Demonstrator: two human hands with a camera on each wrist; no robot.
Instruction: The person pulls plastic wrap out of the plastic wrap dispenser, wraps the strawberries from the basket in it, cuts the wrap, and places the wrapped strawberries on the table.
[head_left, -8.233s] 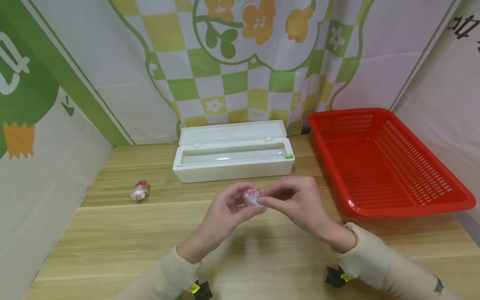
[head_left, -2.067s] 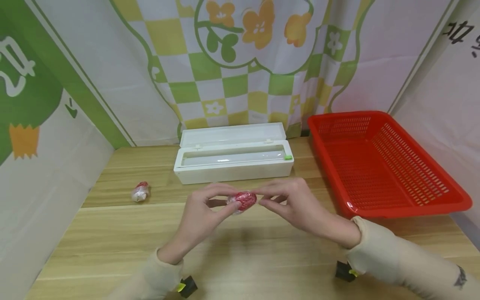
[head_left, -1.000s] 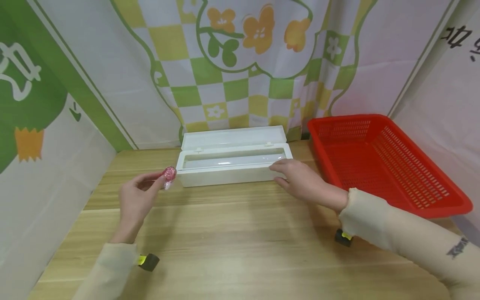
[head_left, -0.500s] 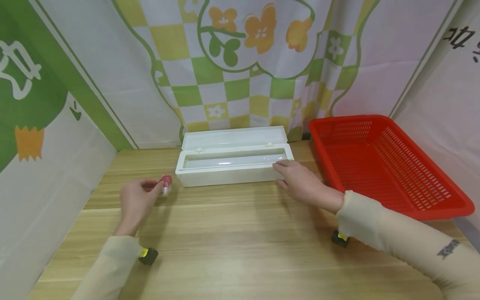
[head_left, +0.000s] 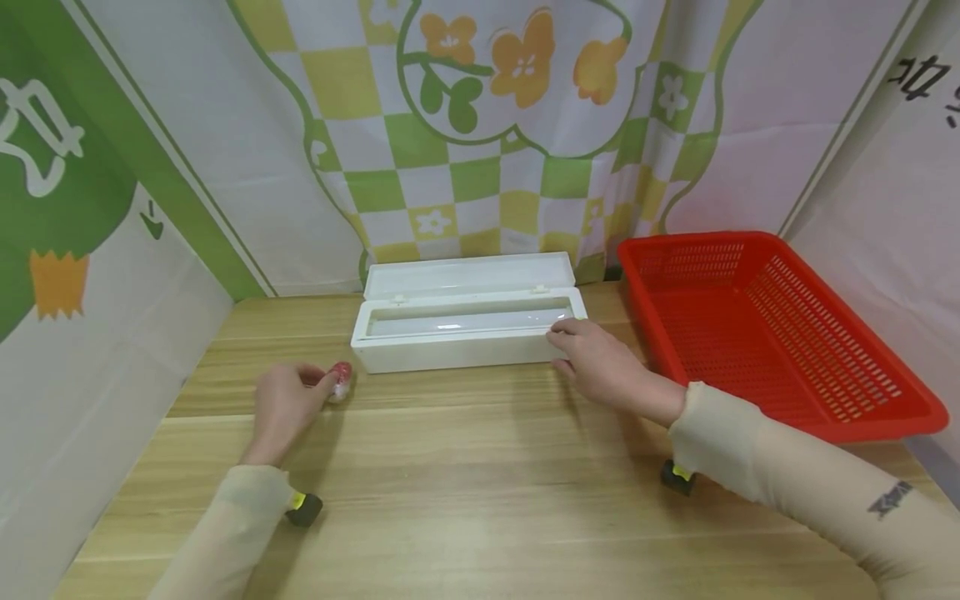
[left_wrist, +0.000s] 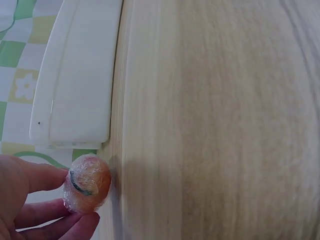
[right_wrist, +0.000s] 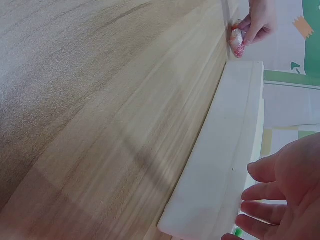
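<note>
My left hand pinches a small red-and-white bundle wrapped in clear film low over the table, left of the white cling film dispenser. In the left wrist view the wrapped bundle looks roundish and orange-pink, with a dark green mark. Whether it touches the table, I cannot tell. The dispenser's lid is raised and a film roll lies inside. My right hand rests at the dispenser's front right corner, fingers relaxed and spread; they cover most of the green cutter.
A red perforated basket stands at the right. Behind the dispenser hangs a checked curtain. Beyond the held bundle, the right wrist view shows a bit of another reddish item, mostly hidden by the left hand.
Earlier both hands handled the bundle; then they parted. The left hand carried it left and has lowered it towards the table. The right hand went to the dispenser's right end and stays there.
</note>
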